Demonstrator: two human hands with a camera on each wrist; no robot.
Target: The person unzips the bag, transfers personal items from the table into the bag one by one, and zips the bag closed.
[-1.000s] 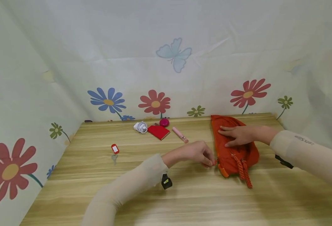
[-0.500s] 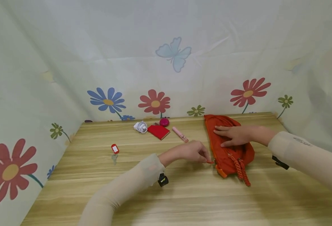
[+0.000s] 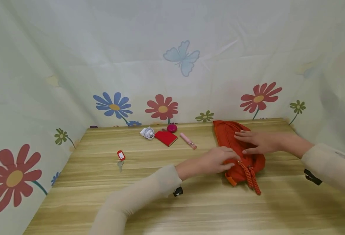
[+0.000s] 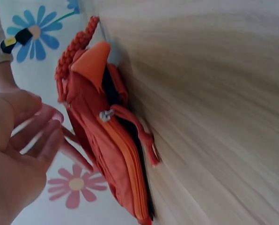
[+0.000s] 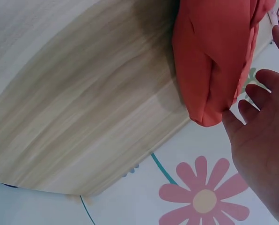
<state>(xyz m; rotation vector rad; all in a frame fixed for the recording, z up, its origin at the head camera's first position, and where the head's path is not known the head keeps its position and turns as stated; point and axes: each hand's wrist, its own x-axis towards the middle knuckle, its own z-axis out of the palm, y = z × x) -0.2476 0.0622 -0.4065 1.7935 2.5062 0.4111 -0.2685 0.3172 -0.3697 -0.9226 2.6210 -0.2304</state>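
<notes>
The left hand (image 3: 216, 160), fingers loosely extended and holding nothing, is over the near part of the orange pouch (image 3: 228, 137) on the counter's (image 3: 196, 212) right side. The right hand (image 3: 258, 142), spread and holding nothing, is over the pouch's middle. Well left lies a key (image 3: 120, 165) beside a red tag (image 3: 121, 155); farther back, a pink tube (image 3: 188, 140), red notebook (image 3: 166, 138), charger (image 3: 147, 133) and pink case (image 3: 172, 128).

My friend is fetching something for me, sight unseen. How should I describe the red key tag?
On the wooden table, go left from the orange-red pouch, past the coiled white cable. The red key tag lies there, nearer the camera than the cable. Unlike the larger red notebook, it has a white label and a grey key beside it.
</notes>
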